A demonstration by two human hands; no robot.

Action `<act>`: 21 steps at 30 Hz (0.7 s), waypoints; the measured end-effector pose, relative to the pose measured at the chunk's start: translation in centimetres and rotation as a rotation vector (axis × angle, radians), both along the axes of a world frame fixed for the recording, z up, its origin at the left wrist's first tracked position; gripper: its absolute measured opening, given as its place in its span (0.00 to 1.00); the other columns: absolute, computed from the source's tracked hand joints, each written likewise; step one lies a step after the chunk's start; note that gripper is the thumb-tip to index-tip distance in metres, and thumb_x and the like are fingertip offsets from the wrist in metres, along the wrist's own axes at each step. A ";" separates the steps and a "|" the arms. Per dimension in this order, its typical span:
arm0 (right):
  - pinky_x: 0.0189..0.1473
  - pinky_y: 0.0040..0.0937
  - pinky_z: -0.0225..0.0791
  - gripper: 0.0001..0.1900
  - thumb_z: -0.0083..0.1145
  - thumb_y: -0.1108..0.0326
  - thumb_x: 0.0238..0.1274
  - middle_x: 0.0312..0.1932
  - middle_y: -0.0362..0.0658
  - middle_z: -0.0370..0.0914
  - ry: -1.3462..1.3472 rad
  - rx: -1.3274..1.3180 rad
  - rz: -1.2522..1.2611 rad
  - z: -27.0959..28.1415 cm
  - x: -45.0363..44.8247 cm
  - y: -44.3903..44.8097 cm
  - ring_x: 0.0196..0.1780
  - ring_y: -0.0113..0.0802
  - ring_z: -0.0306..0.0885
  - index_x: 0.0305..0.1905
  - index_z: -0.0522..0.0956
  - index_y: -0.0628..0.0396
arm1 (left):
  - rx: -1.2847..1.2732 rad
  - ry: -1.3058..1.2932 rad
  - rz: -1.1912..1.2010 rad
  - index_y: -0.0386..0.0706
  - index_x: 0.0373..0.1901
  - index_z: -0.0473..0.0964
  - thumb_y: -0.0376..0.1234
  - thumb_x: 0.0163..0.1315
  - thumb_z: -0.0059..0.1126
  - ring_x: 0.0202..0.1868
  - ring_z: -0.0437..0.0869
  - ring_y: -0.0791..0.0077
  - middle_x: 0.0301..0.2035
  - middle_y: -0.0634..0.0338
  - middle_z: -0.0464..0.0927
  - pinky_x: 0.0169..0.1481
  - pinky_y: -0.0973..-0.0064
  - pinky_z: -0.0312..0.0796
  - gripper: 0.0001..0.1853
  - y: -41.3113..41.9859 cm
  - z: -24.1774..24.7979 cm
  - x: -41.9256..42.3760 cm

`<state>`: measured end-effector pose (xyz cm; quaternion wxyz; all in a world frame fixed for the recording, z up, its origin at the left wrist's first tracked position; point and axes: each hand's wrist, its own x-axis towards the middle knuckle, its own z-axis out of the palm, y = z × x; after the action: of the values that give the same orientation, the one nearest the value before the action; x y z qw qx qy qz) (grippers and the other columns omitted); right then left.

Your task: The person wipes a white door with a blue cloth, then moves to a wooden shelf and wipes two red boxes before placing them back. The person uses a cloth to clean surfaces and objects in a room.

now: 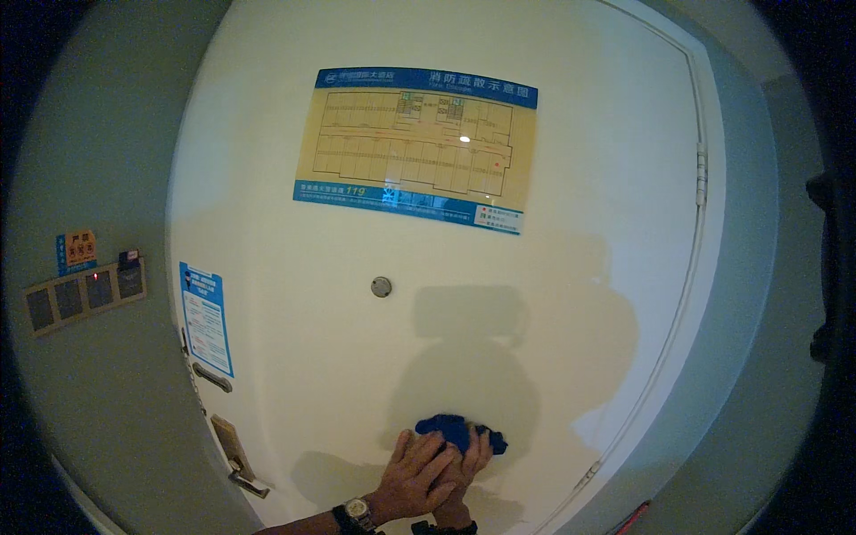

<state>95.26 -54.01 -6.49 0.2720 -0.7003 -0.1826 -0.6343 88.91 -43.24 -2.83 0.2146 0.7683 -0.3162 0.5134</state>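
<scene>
A dark blue cloth point(449, 428) is pressed against a white door point(321, 321) near the bottom centre of the view. My left hand point(411, 476), with a metal wristwatch point(357, 509) at its wrist, lies partly over my right hand, its fingers spread over the cloth's lower edge. Beneath it, my right hand point(468, 465) presses the bunched cloth to the door, its fingertips on the cloth. Part of the right palm is hidden by the left hand. A dark band circles the right wrist.
Above are a door viewer point(381, 287) and a fire escape plan point(414, 147). At left are a blue-edged notice point(206, 321), a security latch point(212, 378), a lever handle point(249, 483) and a wall switch panel point(85, 296). A hinge point(701, 174) is on the right edge.
</scene>
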 end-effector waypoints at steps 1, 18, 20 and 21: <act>0.76 0.68 0.52 0.17 0.59 0.52 0.76 0.74 0.51 0.69 -0.010 0.007 0.008 0.0 0.0 -0.3 0.79 0.60 0.59 0.60 0.74 0.45 | 0.003 0.000 -0.002 0.41 0.62 0.75 0.44 0.63 0.71 0.66 0.76 0.40 0.62 0.39 0.73 0.76 0.32 0.55 0.29 -0.3 0.0 0.0; 0.75 0.73 0.52 0.19 0.55 0.54 0.79 0.74 0.56 0.66 -0.010 0.019 0.004 -1.2 0.5 -3.1 0.79 0.65 0.59 0.64 0.67 0.47 | 0.052 0.012 -0.001 0.43 0.63 0.77 0.46 0.63 0.70 0.66 0.76 0.39 0.62 0.40 0.75 0.75 0.30 0.57 0.29 -2.9 -0.2 0.1; 0.75 0.73 0.52 0.19 0.55 0.54 0.79 0.74 0.57 0.65 -0.010 0.012 0.001 -0.9 0.2 -3.0 0.78 0.65 0.59 0.65 0.67 0.47 | 0.072 -0.003 0.003 0.42 0.63 0.77 0.45 0.63 0.70 0.66 0.77 0.39 0.62 0.40 0.76 0.75 0.31 0.57 0.29 -2.7 -0.3 0.0; 0.75 0.73 0.52 0.20 0.55 0.54 0.79 0.74 0.57 0.65 -0.011 0.008 -0.003 -0.7 0.0 -3.0 0.78 0.64 0.59 0.65 0.66 0.47 | 0.062 0.012 -0.002 0.43 0.65 0.76 0.46 0.65 0.68 0.67 0.76 0.41 0.64 0.40 0.75 0.76 0.33 0.56 0.29 -2.7 -0.1 -0.2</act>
<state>95.22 -56.98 -7.18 0.2727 -0.6959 -0.1806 -0.6393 88.76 -45.97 -2.89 0.1931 0.7773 -0.3317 0.4986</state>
